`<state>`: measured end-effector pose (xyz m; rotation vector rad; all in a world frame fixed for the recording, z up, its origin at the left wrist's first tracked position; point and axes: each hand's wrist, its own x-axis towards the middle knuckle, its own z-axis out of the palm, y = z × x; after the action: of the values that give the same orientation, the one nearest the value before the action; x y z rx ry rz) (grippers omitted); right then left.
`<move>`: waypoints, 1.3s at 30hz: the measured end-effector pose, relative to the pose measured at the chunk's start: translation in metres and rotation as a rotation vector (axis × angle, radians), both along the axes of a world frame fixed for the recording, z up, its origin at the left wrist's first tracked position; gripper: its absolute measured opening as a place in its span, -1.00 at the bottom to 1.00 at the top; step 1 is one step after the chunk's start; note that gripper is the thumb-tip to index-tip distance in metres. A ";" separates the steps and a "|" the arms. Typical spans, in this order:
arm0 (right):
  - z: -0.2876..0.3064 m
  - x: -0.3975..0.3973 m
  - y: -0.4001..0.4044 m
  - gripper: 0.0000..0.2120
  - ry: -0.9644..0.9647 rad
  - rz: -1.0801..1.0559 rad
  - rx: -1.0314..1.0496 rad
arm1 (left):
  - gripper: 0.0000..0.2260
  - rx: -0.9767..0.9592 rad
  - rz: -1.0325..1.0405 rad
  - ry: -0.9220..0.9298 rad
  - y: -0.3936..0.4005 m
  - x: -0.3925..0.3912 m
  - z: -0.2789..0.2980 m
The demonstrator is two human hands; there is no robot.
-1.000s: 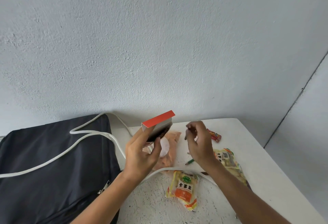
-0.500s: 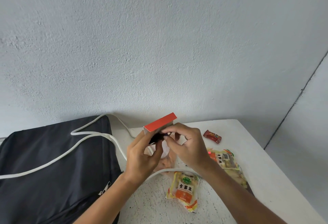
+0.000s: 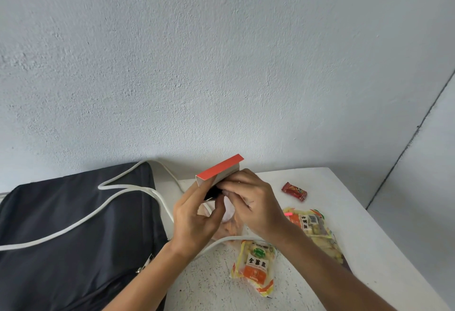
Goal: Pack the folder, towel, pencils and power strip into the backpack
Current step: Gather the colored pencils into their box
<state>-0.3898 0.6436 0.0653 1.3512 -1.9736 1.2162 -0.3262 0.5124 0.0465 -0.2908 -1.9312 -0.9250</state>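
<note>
While held above the white worktop [image 3: 344, 187], a small box with an orange-red top face, the pencil box [image 3: 220, 169], is gripped by the left hand [image 3: 194, 222], thumb on the near side and fingers curled round the far side, its dark open end turned toward the camera. The right hand [image 3: 253, 204] is brought against that open end, its fingertips [image 3: 227, 188] pinched together at the opening; what is pinched cannot be made out, and no pencils can be seen.

Item, left: a dark backpack [image 3: 69, 236], laid flat, partly on the worktop's left edge, a metal zip pull showing near the left forearm.

Item, across the backpack: a white cord [image 3: 81, 219], looped over the dark fabric and run on beneath both hands to the worktop; the power strip itself is not seen.

Item, beneath the hands: a pale peach-coloured piece [image 3: 234, 224], largely covered by them; whether it is the towel cannot be told.

Item, near edge: a yellow and orange snack packet [image 3: 256, 266], lying flat, just beside the right forearm.

Item, right: a second snack packet [image 3: 310, 222] with a barcode label, partly hidden by the right wrist.

Item, far right: a small red sweet wrapper [image 3: 294, 191], lying alone, apart from the packets.

Backdrop: a textured pale wall [image 3: 221, 64].
</note>
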 end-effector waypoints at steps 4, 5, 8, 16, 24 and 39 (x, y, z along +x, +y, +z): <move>0.000 0.003 0.002 -0.83 -0.030 0.001 -0.133 | -0.54 0.020 -0.018 -0.011 0.001 0.000 0.003; 0.001 0.003 0.002 -0.84 -0.038 0.003 -0.148 | -0.54 0.030 -0.019 -0.013 0.001 0.001 0.004; 0.002 0.001 0.001 -0.84 -0.026 -0.003 -0.097 | -0.52 0.026 -0.029 -0.008 0.002 0.002 0.004; 0.003 -0.002 0.001 -0.83 -0.003 -0.069 0.052 | -0.54 0.029 -0.026 -0.017 0.001 0.002 0.002; 0.001 0.006 -0.002 -0.88 0.122 -0.238 0.056 | -0.55 0.010 -0.031 0.020 0.004 -0.001 0.004; 0.010 0.010 0.004 -0.85 -0.037 -0.133 -0.018 | -0.58 0.028 -0.050 -0.013 0.005 0.000 0.003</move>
<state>-0.3802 0.6476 0.0750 1.1758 -2.0382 1.2016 -0.3258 0.5175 0.0496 -0.3192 -1.9294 -0.9881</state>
